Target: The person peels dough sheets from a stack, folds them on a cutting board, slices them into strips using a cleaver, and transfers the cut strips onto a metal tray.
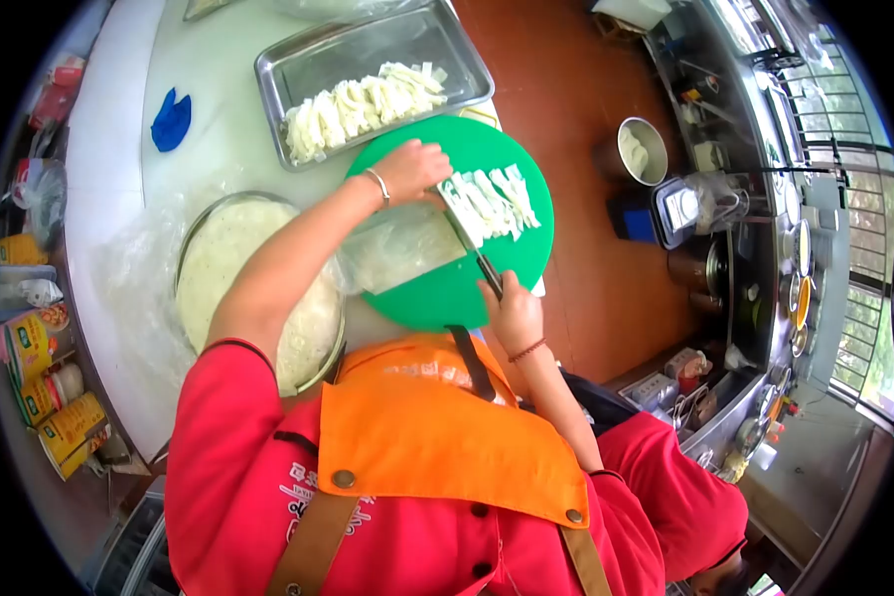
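A round green cutting board (407, 288) carries a row of pale cut strips (497, 202). Along the strips' left side lies a knife (462, 221), its blade slanting across the board. My right hand (517, 316) is wrapped round the knife's dark handle. My left hand (412, 171), fingers curled together, is at the blade's far end; what it grips is hidden. On the board left of the blade rests a flat pale sheet (407, 248), partly under clear plastic. A metal tray (368, 60) behind the board holds a heap of similar strips (363, 107).
A round container of pale dough (253, 238) stands left of the board, beside clear plastic. A blue item (171, 120) lies on the table further left. Across the orange floor (591, 248) are a metal pot (643, 151) and a counter. A red sleeve (680, 497) shows at lower right.
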Tool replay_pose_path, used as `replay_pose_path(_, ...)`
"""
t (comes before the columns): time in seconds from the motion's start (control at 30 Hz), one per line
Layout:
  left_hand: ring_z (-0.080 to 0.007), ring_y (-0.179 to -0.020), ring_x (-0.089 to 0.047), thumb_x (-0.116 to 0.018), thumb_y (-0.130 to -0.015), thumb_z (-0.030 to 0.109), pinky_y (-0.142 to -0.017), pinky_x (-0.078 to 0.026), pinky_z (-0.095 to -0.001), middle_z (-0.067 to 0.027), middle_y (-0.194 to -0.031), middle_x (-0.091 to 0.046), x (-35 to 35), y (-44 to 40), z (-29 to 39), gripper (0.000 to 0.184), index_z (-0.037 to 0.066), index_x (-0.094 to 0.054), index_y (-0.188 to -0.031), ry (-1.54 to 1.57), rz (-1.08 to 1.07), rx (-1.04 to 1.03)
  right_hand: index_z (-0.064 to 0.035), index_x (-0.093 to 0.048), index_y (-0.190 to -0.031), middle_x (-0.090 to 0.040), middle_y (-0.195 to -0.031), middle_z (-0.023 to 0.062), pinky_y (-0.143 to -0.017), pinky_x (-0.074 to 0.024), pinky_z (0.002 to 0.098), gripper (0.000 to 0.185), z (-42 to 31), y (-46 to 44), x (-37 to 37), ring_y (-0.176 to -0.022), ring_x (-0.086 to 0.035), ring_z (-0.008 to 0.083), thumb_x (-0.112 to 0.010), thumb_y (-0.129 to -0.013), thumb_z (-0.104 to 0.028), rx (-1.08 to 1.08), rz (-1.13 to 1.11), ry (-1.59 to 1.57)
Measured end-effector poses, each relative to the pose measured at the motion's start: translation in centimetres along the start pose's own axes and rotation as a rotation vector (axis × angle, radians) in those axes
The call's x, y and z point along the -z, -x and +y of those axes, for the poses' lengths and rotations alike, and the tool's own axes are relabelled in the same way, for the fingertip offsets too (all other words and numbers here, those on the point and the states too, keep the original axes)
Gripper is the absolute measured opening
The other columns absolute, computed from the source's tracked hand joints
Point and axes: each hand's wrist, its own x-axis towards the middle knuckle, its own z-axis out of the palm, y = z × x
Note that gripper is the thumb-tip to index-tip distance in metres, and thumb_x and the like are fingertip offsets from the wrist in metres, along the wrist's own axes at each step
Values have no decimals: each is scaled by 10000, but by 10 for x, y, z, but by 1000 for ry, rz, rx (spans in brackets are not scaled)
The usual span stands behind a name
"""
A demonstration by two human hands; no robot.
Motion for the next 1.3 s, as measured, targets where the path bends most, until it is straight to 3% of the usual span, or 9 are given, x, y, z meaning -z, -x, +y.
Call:
replay_pose_path(0.07,-228,-932,-557,-764,-716,404,-797,-440,-377,-31,-883,-549,4,1,3,396,118,-542,-878,4,10,11,-24,-507,-909,-618,-655,234,-523,-492,506,346,-9,11,11,-607,-622,436,-653,-934,-338,-12,7,15)
replay_pose_path(0.17,-227,-932,-556,-770,-714,403,-790,-437,-371,-30,-879,-548,-9,12,13,398,119,-540,-872,21,-33,12,-42,-513,-904,-626,-652,213,-501,-491,500,340,25,10,-42,-568,-625,409,-663,-926,-346,-15,-27,-32)
replay_pose_path(0.3,-229,-925,-554,-779,-711,397,-779,-434,-371,-32,-870,-544,8,18,14,397,119,-539,-861,23,-2,38,-32,-499,-916,-623,-664,229,-510,-488,506,343,-9,14,3,-589,-617,435,-647,-939,-341,24,-10,13)
replay_pose_path(0.57,-250,-872,-539,-791,-685,412,-757,-432,-383,-49,-827,-518,8,28,10,434,111,-506,-815,110,44,93,-34,-494,-884,-619,-651,212,-480,-478,497,348,-14,14,11,-549,-603,418,-668,-928,-333,89,-9,17)
replay_pose_path(0.67,-256,-865,-537,-787,-682,424,-754,-437,-382,-53,-822,-519,4,37,20,442,106,-500,-794,98,43,54,-44,-496,-878,-620,-647,206,-473,-482,490,337,14,20,-39,-541,-609,405,-671,-926,-328,73,-18,-2)
replay_pose_path(0.83,-253,-871,-542,-782,-679,436,-748,-440,-379,-54,-829,-530,13,38,12,446,100,-515,-803,38,60,55,-35,-498,-888,-615,-650,231,-500,-485,506,353,-19,15,2,-570,-610,432,-653,-936,-348,71,-53,-15)
replay_pose_path(0.97,-250,-877,-545,-787,-676,422,-746,-440,-374,-52,-833,-533,-8,51,13,441,100,-520,-816,51,2,50,-42,-505,-885,-619,-645,214,-481,-479,502,335,8,18,-50,-552,-615,406,-668,-925,-332,34,-85,-54)
replay_pose_path(1.1,-255,-881,-543,-788,-675,421,-741,-438,-376,-50,-827,-530,29,53,17,445,100,-511,-812,56,84,77,-32,-504,-882,-614,-652,231,-500,-481,501,338,-30,16,1,-569,-606,430,-655,-937,-329,87,-65,-7)
replay_pose_path(1.3,-261,-876,-540,-781,-672,447,-731,-433,-377,-56,-820,-523,9,62,1,462,103,-497,-791,33,66,94,-41,-513,-875,-616,-656,222,-498,-488,499,314,-11,9,-40,-569,-613,418,-661,-933,-313,94,-68,-77)
